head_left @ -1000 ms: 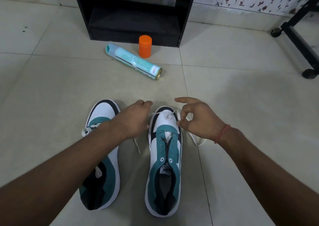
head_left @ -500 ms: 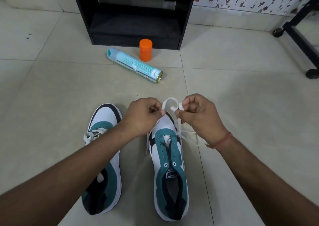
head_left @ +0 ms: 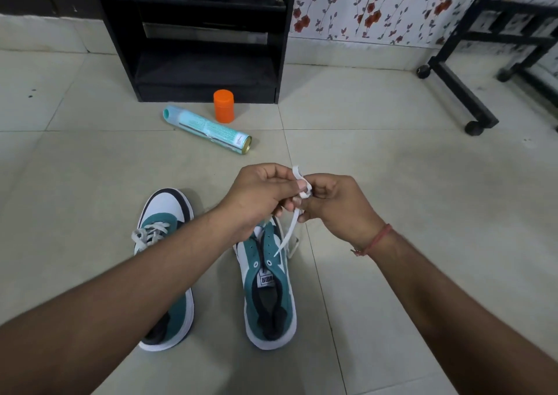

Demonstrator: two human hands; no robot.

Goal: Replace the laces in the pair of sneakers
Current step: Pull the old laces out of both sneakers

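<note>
**Lace gathered above right sneaker**

Left sneaker (head_left: 165, 261) on floor, partly laced. Left hand (head_left: 259, 195) and right hand (head_left: 335, 204), apart a second ago, now together, both pinching white lace (head_left: 302, 183) raised over right sneaker (head_left: 268, 292). Judged: lace mostly out.

Two bare forearms reach forward over a tiled floor (head_left: 392, 168). The left hand (head_left: 259, 195) and right hand (head_left: 335, 204) meet above two sneakers, both pinching a white lace (head_left: 302, 183) that loops between the fingers, one end hanging down toward the right sneaker (head_left: 268, 286). That shoe is teal and white with open eyelets. The left sneaker (head_left: 164, 228) beside it has grey-white lacing near the toe. A red thread (head_left: 377, 239) circles the right wrist. Farther off lie a teal spray can (head_left: 208, 129) on its side and an upright orange cap (head_left: 223, 106), before a black shelf (head_left: 208, 47). A black wheeled frame (head_left: 459, 92) stands at right.
</note>
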